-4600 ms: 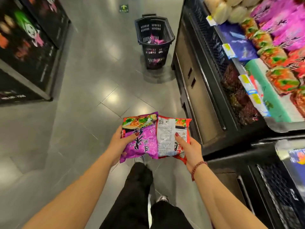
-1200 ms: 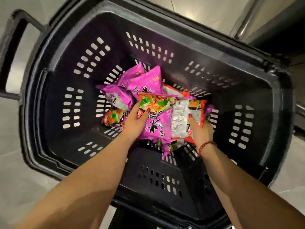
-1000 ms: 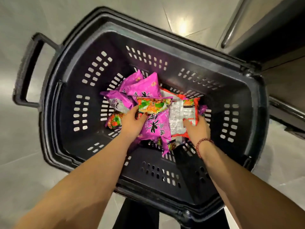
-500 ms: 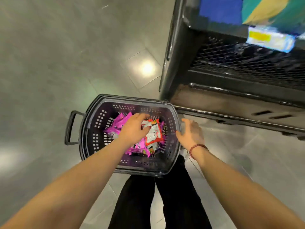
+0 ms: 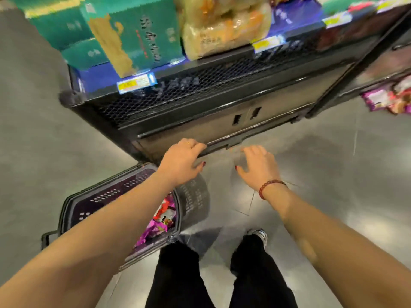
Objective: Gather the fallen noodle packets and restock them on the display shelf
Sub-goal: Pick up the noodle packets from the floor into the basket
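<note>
Head view: at 12 o'clock stands the display shelf (image 5: 200,101), carrying green boxes (image 5: 133,36) and bagged bread (image 5: 222,25), its dark mesh front close before both hands. The left forearm crosses the black basket (image 5: 106,194) at 7 o'clock, hiding most of it. The noodle packets (image 5: 161,221) lie inside, well behind the fingers (image 5: 195,146). The left hand (image 5: 182,163) and right hand (image 5: 258,167) hang released, grasping nothing.

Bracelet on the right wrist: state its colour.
The bracelet is dark red beads, seen in the head view.
</note>
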### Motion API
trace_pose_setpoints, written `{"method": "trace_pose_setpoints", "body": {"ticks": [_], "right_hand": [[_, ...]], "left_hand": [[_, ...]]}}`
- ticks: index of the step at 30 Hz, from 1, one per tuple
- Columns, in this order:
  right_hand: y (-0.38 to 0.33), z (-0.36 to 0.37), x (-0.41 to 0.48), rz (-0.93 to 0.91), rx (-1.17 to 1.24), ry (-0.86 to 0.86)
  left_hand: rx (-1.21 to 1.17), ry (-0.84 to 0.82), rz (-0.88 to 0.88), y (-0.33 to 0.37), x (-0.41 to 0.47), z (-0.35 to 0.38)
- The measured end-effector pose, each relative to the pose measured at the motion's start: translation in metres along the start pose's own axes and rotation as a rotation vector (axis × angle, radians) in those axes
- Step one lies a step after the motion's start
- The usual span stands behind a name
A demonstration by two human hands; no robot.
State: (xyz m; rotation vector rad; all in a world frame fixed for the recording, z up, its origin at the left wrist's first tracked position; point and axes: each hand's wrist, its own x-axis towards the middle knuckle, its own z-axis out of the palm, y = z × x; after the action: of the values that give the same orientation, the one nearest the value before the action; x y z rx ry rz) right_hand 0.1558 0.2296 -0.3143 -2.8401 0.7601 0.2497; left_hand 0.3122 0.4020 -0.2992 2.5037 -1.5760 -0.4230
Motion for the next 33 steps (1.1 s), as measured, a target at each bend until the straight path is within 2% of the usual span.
{"method": "trace_pose_setpoints", "body": {"ticks": [7, 13, 23, 33], "right_hand": [[0.187, -0.049, -0.057, 0.148, 0.010, 0.034], [0.317, -0.080, -0.109, 0.372, 0.089, 0.126], [0.456, -0.114, -0.181, 0.702, 0.155, 0.295], [0.628, -0.134, -0.155, 0.851, 0.121, 0.294]], "left_hand": [[0.097, -0.106, 0.182, 0.185, 0.117, 0.015], [0.154, -0.107, 0.381, 0.327, 0.199, 0.013], [0.238, -0.118, 0.711, 0.503, 0.302, 0.019], [0.239, -0.144, 0.910, 0.651, 0.456, 0.053]]}}
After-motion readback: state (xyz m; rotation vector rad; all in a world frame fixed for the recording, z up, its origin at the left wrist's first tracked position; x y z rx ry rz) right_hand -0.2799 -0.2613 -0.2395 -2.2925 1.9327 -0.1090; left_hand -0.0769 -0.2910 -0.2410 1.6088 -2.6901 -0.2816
